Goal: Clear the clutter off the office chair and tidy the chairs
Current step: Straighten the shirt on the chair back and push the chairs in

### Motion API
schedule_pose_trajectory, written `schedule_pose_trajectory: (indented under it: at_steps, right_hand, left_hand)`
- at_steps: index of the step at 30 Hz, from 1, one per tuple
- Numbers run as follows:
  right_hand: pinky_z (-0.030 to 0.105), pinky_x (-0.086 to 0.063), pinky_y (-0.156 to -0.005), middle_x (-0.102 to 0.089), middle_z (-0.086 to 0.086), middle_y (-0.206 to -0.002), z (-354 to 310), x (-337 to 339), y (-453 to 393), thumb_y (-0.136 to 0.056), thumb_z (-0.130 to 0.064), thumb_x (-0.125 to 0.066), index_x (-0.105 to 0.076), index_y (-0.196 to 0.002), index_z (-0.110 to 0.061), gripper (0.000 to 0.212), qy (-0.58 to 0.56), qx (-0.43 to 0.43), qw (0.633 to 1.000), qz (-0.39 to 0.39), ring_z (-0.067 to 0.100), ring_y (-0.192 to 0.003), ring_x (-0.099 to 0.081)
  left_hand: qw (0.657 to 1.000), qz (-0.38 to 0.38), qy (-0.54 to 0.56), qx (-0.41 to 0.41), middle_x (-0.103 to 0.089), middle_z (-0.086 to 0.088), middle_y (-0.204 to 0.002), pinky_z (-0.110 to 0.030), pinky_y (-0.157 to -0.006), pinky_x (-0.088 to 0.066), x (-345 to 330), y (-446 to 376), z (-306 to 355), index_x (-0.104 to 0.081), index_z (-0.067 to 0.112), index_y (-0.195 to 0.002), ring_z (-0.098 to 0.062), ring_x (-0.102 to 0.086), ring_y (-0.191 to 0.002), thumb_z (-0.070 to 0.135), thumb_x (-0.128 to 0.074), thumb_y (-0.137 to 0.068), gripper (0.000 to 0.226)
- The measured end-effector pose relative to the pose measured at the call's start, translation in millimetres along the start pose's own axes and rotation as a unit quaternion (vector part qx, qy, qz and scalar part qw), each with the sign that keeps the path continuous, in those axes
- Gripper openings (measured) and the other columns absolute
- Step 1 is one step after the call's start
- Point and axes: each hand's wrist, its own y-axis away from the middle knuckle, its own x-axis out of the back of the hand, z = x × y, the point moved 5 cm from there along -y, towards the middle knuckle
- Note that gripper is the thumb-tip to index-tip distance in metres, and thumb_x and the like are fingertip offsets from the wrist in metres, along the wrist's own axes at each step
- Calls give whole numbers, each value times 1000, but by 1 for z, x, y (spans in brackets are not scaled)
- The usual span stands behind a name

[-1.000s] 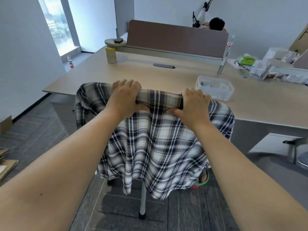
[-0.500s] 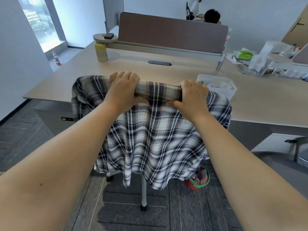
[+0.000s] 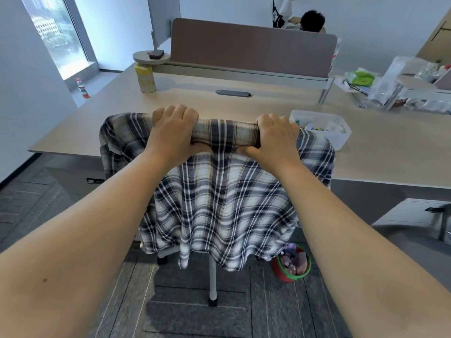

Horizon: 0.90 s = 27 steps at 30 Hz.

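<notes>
1. The left hand (image 3: 172, 132) is clenched over the top edge of the office chair (image 3: 212, 276) back, fingers (image 3: 178, 112) curled over the far side, thumb pinching the plaid shirt (image 3: 219, 203) draped there.
2. The right hand (image 3: 275, 140) grips the same top edge, fingers wrapped tight through the cloth.
3. The chair stands at the near edge of the desk (image 3: 390, 162), its back facing the person.

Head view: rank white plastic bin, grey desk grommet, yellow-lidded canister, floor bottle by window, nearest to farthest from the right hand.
From the right hand:
1. White plastic bin, just to its right on the desk.
2. Grey desk grommet, beyond it, mid-desk.
3. Yellow-lidded canister, far left of the desk.
4. Floor bottle, by the window, leftmost.
</notes>
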Motion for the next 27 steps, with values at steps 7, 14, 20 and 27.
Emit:
schedule_pose_trajectory:
  at_steps: [7,14,20,27]
  right_hand:
    - [42,-20,-115,-28,14,-146,10,13,42,-87,-36,-57,-27,-140,-10,67,-35,-37,999,-19,31,-137,-21]
    - [39,-41,-94,-52,18,-127,89,47,134,-92,-21,-46,-53,-119,-3,34,-40,-164,985,-27,32,-118,-44]
    - [35,-45,-78,-64,12,-116,180,93,249,-91,-21,-47,-60,-110,-9,26,-39,-308,951,-4,31,-105,-57]
    - [32,-42,-76,-65,10,-116,286,155,398,-91,-23,-48,-60,-110,-11,25,-23,-439,898,31,31,-105,-58]
  left_hand:
    - [996,-75,-35,26,-34,-15,-143,-46,-115,-18,5,22,31,-28,6,-137,-33,-26,-135,40,-61,-82,72]
    - [978,-128,67,-149,-51,-12,-135,-40,-101,-40,5,56,142,-45,8,-129,-29,-46,-124,29,-48,-92,43]
    - [929,-225,81,-284,-59,-15,-115,-35,-77,-44,-14,93,275,-53,4,-109,-27,-52,-89,29,-47,-92,31]
    - [876,-271,125,-379,-61,-14,-114,-37,-83,-45,-21,165,445,-55,4,-109,-31,-56,-102,30,-48,-93,31]
